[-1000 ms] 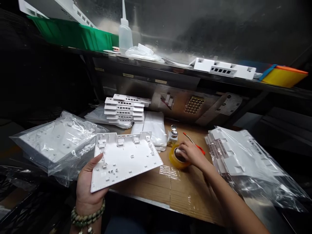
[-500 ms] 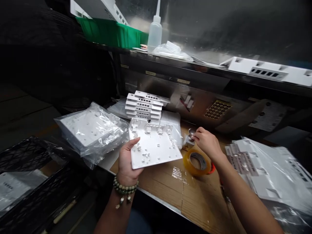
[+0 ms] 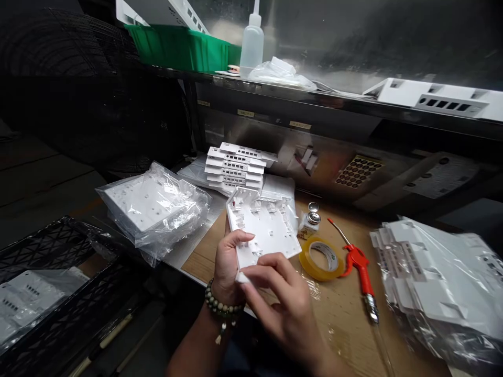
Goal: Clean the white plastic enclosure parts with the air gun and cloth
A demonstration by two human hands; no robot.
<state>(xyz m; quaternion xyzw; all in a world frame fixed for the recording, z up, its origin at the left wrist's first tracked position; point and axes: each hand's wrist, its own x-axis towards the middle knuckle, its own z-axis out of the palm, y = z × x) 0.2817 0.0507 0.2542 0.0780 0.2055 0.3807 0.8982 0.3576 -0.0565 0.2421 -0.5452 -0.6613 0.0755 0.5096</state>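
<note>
My left hand, with a beaded bracelet at its wrist, grips the left edge of a white plastic housing panel, thumb on its inner face. Posts and clips stand up from that face. Between the thumb and fingers of my right hand is a small white wipe, at the panel's near left corner; whether it touches the panel is hard to tell. Beyond the panel, a small dispenser bottle stands with its metal lid raised. A roll of yellow tape lies to the right of the panel.
A red air blow gun lies on the cardboard. Stacked white housings stand behind, with bagged housings at left and right. A black crate sits lower left. The shelf above holds a green bin and squeeze bottle.
My right hand has left the dispenser bottle and come to the panel's near corner with the wipe. My left hand has shifted right slightly with the panel. The blow gun is now uncovered.
</note>
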